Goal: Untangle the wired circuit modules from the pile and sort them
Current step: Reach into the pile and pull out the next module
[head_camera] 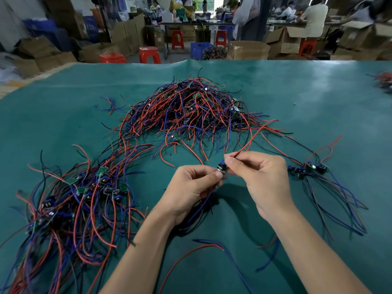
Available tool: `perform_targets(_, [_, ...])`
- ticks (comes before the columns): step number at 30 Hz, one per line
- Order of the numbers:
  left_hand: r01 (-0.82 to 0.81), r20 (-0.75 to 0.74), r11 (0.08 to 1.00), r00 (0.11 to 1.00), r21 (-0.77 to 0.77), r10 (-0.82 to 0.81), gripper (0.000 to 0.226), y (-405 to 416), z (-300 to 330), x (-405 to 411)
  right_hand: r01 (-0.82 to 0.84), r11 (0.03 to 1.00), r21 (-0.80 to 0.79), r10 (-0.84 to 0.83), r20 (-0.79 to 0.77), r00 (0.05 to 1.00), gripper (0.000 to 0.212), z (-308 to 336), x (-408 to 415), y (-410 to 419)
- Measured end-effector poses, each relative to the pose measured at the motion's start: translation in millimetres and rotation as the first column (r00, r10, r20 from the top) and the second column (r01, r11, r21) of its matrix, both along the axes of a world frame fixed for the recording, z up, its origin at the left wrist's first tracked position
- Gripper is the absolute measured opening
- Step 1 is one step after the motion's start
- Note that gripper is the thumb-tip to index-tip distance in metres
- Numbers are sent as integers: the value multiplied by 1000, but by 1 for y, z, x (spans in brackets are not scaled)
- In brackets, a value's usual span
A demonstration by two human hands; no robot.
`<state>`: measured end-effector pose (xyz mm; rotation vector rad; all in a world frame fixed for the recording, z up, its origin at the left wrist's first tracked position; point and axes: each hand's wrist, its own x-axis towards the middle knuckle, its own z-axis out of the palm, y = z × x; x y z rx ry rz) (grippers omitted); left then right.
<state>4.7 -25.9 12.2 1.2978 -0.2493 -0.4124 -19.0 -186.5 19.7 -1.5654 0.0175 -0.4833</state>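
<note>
A big tangled pile [191,109] of red, blue and black wires with small circuit modules lies in the middle of the green mat [318,98]. My left hand [191,189] pinches one small module [222,168] just above the mat, and its blue and black wires hang down past my palm. My right hand [263,177] pinches that module's red wire [252,141] close to the board; the wire runs up and right toward the pile. A spread-out heap of modules [70,200] lies at the left. A small group of modules [307,168] lies at the right.
Loose red and blue wires [212,249] lie on the mat between my forearms. More wires [384,80] sit at the mat's far right edge. Beyond the table stand red stools [149,54], cardboard boxes [248,49], a blue crate [200,49] and several people at benches.
</note>
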Motion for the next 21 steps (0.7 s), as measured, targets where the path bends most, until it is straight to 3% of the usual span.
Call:
perform_targets(6, [5, 49, 998, 999, 70, -8, 7, 1, -1, 0, 249, 968, 20, -250, 64, 966, 22, 9, 7, -26])
perform_targets(10, [-25, 49, 998, 999, 54, 22, 13, 0, 0, 1, 441, 862, 251, -464, 37, 885, 16, 13, 8, -50])
perform_targets(13, [-90, 14, 995, 996, -34, 91, 17, 2, 2, 1, 512, 776, 368, -536, -42, 843, 16, 13, 8, -54])
perform_targets(16, [-134, -22, 984, 991, -118, 132, 22, 4, 4, 2, 430, 861, 272, -416, -108, 903, 21, 9, 6, -35])
perform_targets(18, [-142, 4, 984, 990, -106, 143, 22, 4, 4, 2, 204, 973, 106, -189, -136, 973, 21, 5, 2, -13])
perform_targets(21, [-85, 114, 996, 990, -39, 89, 15, 2, 1, 1, -73, 988, -133, 58, -113, 992, 26, -1, -5, 13])
